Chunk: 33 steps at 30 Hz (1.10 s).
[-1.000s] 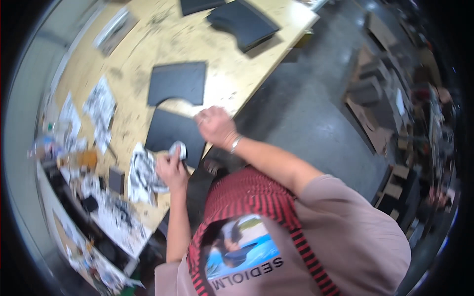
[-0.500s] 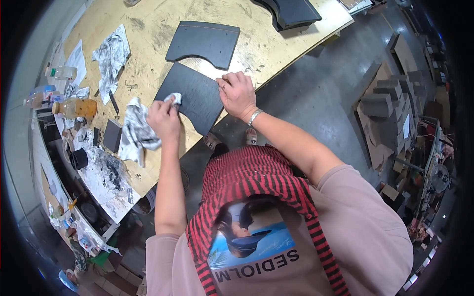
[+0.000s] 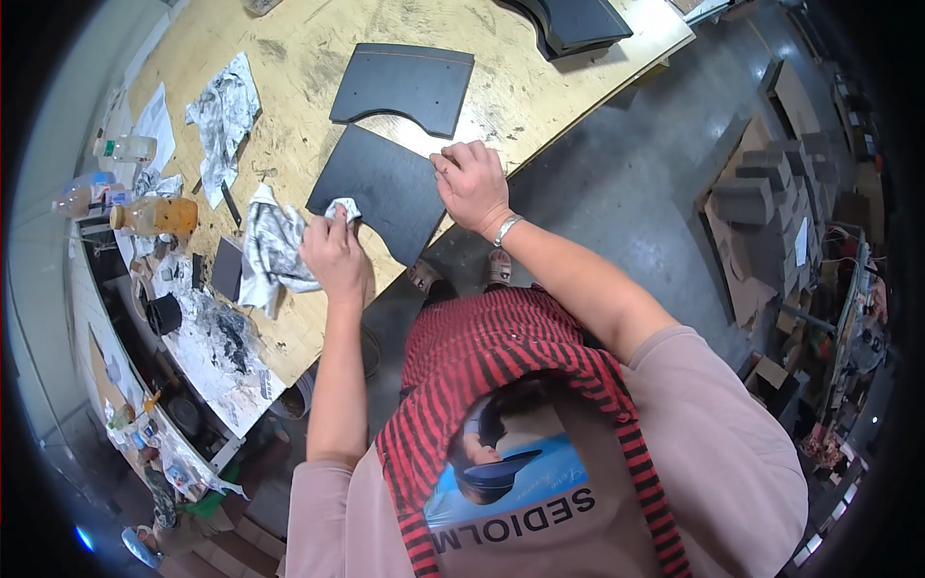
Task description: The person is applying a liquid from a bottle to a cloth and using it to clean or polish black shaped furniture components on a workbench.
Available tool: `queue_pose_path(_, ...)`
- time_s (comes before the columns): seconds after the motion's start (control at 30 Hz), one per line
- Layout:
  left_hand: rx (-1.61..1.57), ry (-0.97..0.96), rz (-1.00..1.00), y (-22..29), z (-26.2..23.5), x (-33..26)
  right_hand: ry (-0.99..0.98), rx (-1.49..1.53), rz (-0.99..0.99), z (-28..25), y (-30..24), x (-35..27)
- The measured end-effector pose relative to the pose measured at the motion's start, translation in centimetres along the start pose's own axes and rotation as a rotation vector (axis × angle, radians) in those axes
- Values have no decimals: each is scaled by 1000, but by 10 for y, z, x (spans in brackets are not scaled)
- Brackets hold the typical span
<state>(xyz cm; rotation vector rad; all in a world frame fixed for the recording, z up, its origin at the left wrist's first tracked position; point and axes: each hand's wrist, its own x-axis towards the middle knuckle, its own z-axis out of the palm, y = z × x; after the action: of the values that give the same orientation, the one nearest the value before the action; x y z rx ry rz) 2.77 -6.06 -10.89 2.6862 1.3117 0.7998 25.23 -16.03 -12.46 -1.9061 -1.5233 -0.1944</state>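
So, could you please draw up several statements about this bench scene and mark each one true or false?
1. The left hand holds a white rag. True.
2. The bottle of amber liquid is farther left than the white rag. True.
3. The right hand is on the bottle of amber liquid. False: the right hand is at the right edge of the near black panel.
4. A far black panel with a concave cutout lies beyond the near black panel. True.
5. The metal wristband is on the left wrist. False: it is on the right wrist.
6. The apron is plain blue. False: it has red and black stripes.
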Motion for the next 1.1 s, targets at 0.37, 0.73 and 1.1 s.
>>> queue_pose_path(0.37,5,-64,-58,-20,-14,7,16,17,43,3,-7,5)
queue_pose_path(0.73,293,-115,72,-10,-19,28,-228,-57,80,11,-42,34)
queue_pose_path(1.1,270,-143,70,1,-23,25,-185,-26,70,14,-40,32)
